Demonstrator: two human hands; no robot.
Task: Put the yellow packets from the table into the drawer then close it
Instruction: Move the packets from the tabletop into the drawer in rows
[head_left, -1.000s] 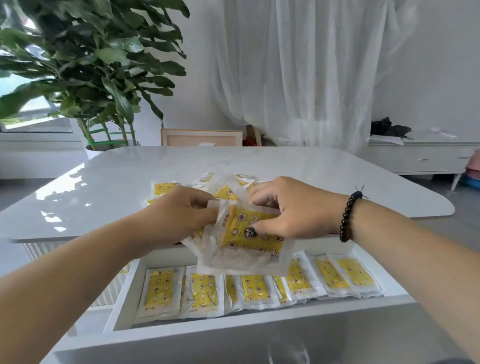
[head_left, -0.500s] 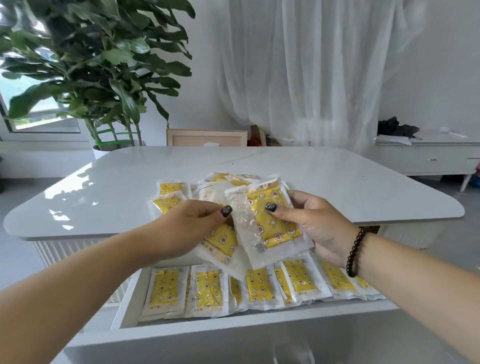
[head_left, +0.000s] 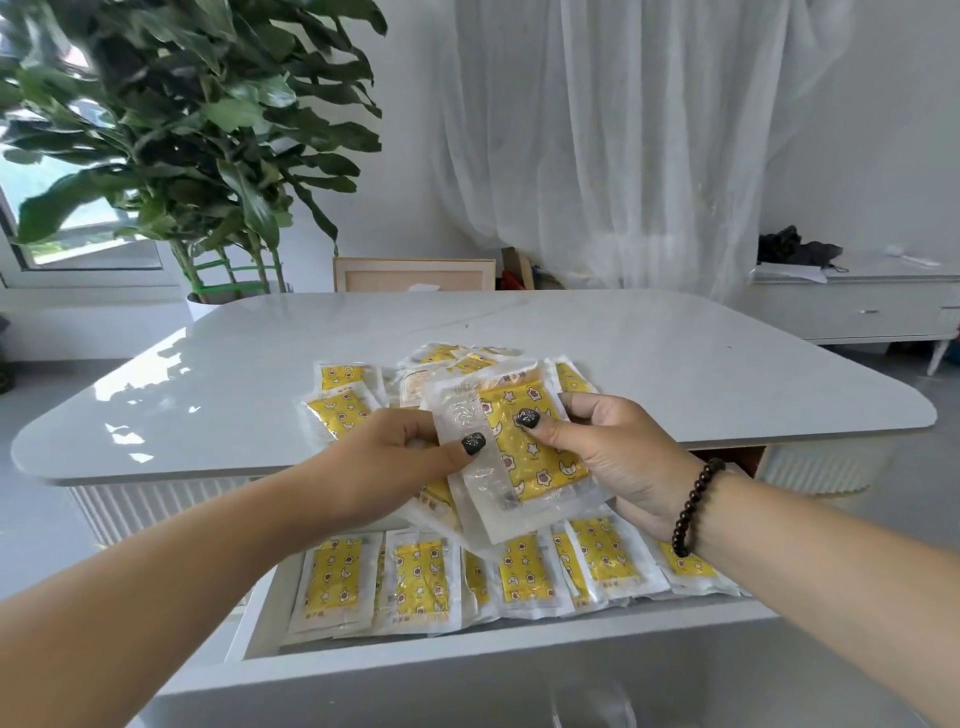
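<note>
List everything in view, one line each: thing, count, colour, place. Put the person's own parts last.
held packets: a small stack, yellow in clear wrap, gripped by both hands above the drawer
packets in drawer: about seven showing, yellow, in a row
packets on table: a loose pile, count unclear, yellow, near edge
drawer: one, white, pulled open
table: one, glossy white
plant: one, green, far left
curtain: one, sheer white, behind table
sideboard: one, white, far right
bracelet: one, dark beads, right wrist
left hand: thumb on the stack
right hand: thumb on the stack
</note>
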